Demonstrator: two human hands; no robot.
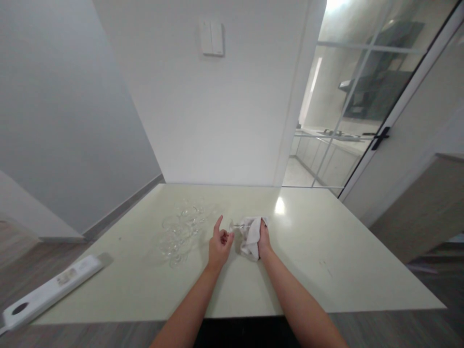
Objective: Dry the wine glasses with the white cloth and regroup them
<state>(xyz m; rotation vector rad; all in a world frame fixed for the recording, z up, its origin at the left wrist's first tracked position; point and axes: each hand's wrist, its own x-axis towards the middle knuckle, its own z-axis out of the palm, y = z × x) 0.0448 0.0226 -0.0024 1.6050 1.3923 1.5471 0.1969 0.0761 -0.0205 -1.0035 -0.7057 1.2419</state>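
Head view, downward across the tabletop (308, 232)

A plain off-white cloth (250, 244) and, in it, a clear, colourless glass (239, 226). More drinking glasses (179, 233) are equally colourless, letting the pale cream of the unpatterned table (326, 280) show through. The power strip (50, 288) is white with a dark oval mark. Grey, wood-like streaks run through the floor (123, 336). The back wall (217, 121) and light switch (212, 38) are white, the left wall (72, 96) bluish grey, the door handle (380, 138) black.
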